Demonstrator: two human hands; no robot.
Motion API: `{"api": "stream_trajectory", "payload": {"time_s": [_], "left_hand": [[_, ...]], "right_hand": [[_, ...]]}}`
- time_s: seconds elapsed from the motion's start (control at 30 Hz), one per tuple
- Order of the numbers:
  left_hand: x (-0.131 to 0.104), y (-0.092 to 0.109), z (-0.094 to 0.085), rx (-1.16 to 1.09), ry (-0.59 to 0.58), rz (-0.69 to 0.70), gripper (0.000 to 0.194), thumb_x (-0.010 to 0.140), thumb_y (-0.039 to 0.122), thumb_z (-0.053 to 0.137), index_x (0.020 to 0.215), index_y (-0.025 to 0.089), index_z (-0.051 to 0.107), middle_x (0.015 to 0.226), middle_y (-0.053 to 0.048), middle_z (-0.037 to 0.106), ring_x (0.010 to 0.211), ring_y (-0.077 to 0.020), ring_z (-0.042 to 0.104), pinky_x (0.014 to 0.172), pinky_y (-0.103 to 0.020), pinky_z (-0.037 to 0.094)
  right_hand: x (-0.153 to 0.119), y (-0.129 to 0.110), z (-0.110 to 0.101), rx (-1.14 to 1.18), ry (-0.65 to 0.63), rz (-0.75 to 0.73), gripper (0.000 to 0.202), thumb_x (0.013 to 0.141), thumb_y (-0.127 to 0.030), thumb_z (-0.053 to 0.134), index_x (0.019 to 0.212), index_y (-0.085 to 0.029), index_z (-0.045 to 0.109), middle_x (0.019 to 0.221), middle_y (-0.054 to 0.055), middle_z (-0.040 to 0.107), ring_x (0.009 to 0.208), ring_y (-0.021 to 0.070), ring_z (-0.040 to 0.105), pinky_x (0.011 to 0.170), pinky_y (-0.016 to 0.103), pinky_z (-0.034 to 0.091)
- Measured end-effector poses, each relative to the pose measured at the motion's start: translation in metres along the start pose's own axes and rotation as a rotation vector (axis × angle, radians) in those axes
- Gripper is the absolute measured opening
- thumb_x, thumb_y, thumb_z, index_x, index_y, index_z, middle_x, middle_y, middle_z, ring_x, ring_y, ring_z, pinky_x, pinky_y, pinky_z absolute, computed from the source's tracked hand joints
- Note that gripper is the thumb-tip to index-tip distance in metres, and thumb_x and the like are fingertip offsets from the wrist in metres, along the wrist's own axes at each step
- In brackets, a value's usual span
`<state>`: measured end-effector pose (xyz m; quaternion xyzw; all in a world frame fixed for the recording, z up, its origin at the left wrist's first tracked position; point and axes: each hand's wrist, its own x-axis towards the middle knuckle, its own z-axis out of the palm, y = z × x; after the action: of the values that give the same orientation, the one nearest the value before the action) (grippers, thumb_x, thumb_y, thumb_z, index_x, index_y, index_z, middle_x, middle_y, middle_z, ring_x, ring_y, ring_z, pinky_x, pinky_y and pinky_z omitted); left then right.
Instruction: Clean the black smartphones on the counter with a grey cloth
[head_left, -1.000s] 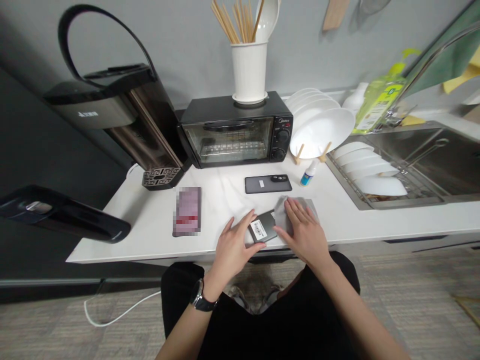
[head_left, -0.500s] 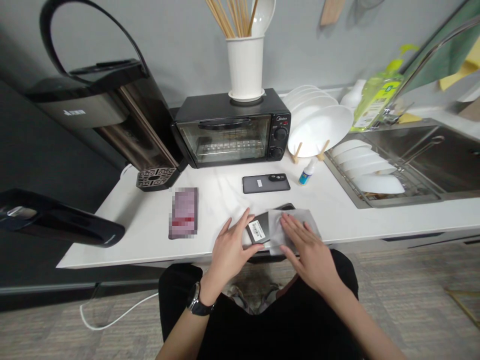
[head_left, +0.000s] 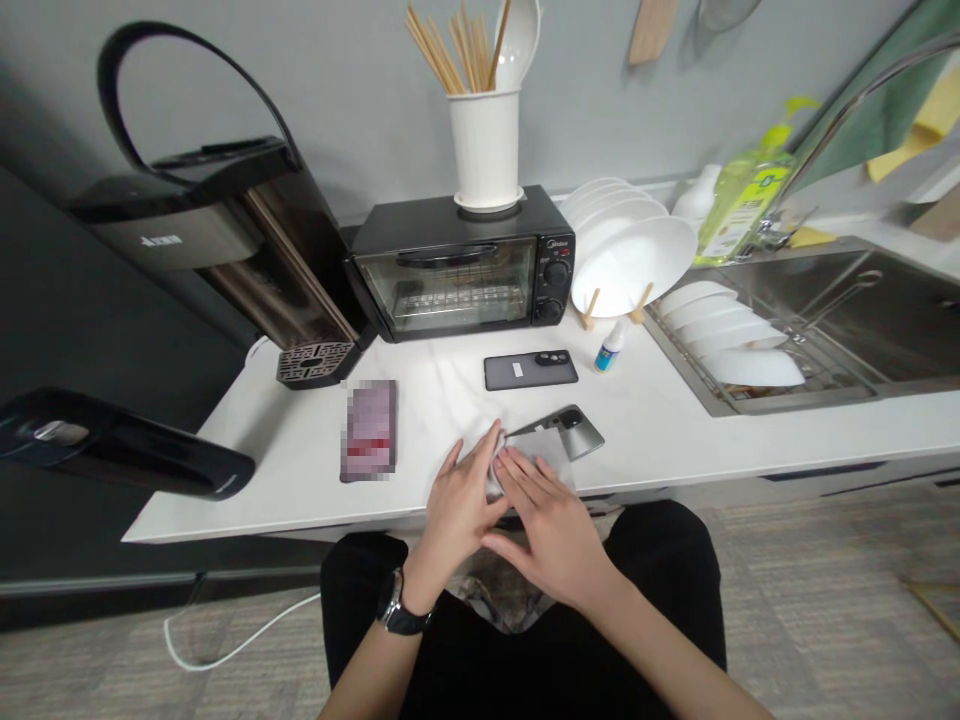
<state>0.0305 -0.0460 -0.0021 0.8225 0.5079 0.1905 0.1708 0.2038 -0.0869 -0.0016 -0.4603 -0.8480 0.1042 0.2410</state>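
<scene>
A grey smartphone [head_left: 587,438] lies back up near the counter's front edge, its camera end showing at the upper right. My left hand [head_left: 463,505] grips its left end between thumb and fingers. A thin grey cloth [head_left: 556,455] covers the phone's middle and left part. Flat on the cloth, pressing it against the phone, are the fingers of my right hand [head_left: 551,520]; its thumb stands apart. Farther back lies a dark phone case [head_left: 529,371] with a small white label. To its right stands a small spray bottle [head_left: 609,350] with a blue label.
A pixelated purple rectangular thing [head_left: 369,430] lies on the white counter [head_left: 300,470] at the left. Behind are a drinks machine [head_left: 247,250], a toaster oven [head_left: 457,275] and racked plates [head_left: 637,260]. The sink [head_left: 840,320] with stacked bowls is at the right.
My right hand has slid left with the cloth, from the phone's right part to its left end, covering the white label. The camera end is now uncovered. My left hand stays in place.
</scene>
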Motion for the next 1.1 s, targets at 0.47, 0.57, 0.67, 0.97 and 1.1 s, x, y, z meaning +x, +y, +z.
{"api": "stream_trajectory", "payload": {"time_s": [0.47,0.57,0.67,0.97,1.1], "left_hand": [[0.004,0.006,-0.005,-0.094,-0.008,-0.007,0.092,0.097,0.029,0.067,0.166,0.034,0.007,0.160,-0.005,0.053,0.146,-0.0208,0.053,0.132,-0.049,0.022],[0.003,0.003,-0.003,-0.036,-0.016,0.015,0.093,0.095,0.026,0.065,0.167,0.029,0.007,0.164,-0.010,0.046,0.147,-0.0234,0.052,0.131,-0.050,0.022],[0.003,0.002,-0.003,-0.033,-0.021,0.002,0.096,0.092,0.020,0.066,0.167,0.030,0.007,0.163,-0.008,0.048,0.146,-0.0227,0.053,0.132,-0.049,0.022],[0.005,0.010,-0.008,-0.105,-0.005,-0.035,0.093,0.093,0.033,0.075,0.164,0.036,0.015,0.157,-0.002,0.056,0.145,-0.0215,0.053,0.132,-0.049,0.019],[0.004,0.007,-0.006,-0.093,-0.003,-0.031,0.090,0.095,0.032,0.071,0.165,0.037,0.013,0.159,-0.001,0.054,0.145,-0.0203,0.054,0.132,-0.048,0.022]], "right_hand": [[0.012,0.052,-0.006,-0.159,0.133,0.117,0.077,0.102,-0.060,0.053,0.159,-0.010,0.041,0.162,0.018,0.045,0.152,0.0354,0.041,0.123,0.059,0.037],[0.017,0.012,0.007,-0.073,0.068,0.062,0.082,0.100,-0.061,0.055,0.159,-0.006,0.041,0.161,0.021,0.045,0.152,0.0344,0.042,0.123,0.057,0.038],[-0.002,0.000,0.002,-0.030,0.009,0.025,0.078,0.101,-0.059,0.055,0.159,-0.009,0.041,0.162,0.018,0.045,0.153,0.0310,0.041,0.124,0.055,0.039],[-0.030,0.098,-0.033,-0.230,0.164,0.202,0.068,0.106,-0.053,0.047,0.163,-0.017,0.036,0.163,0.014,0.046,0.152,0.0337,0.041,0.122,0.061,0.037],[0.005,0.069,-0.006,-0.229,0.207,0.212,0.083,0.101,-0.064,0.051,0.160,-0.007,0.038,0.163,0.021,0.043,0.154,0.0387,0.036,0.123,0.065,0.033]]}}
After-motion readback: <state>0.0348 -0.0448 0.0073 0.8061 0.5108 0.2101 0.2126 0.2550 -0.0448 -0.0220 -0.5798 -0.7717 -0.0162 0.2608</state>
